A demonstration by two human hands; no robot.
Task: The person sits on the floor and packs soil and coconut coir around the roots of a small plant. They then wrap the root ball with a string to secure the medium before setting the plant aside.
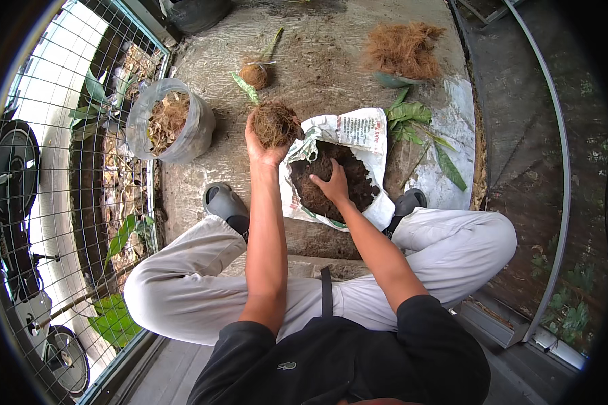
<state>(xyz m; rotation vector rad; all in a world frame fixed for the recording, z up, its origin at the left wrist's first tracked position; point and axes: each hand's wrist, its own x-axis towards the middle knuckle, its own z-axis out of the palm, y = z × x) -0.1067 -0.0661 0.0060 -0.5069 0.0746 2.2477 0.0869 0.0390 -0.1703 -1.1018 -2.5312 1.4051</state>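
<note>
My left hand holds up a round, fibre-covered root ball from below, left of the sack. A mottled green leaf points away from its far side and seems to grow from it. My right hand reaches into an open white plastic sack, thumb and fingers spread against the dark soil. Its fingertips partly meet the soil, and nothing is visibly gripped. Brown fibres are mixed into the soil near that hand. The sack bears printing, and its mouth is torn.
A clear plastic bucket of dry fibres and leaves stands left. Farther off lies another fibre ball with a leaf and pale tie. Coconut fibre is heaped at upper right above cut green leaves. Wire mesh borders the left.
</note>
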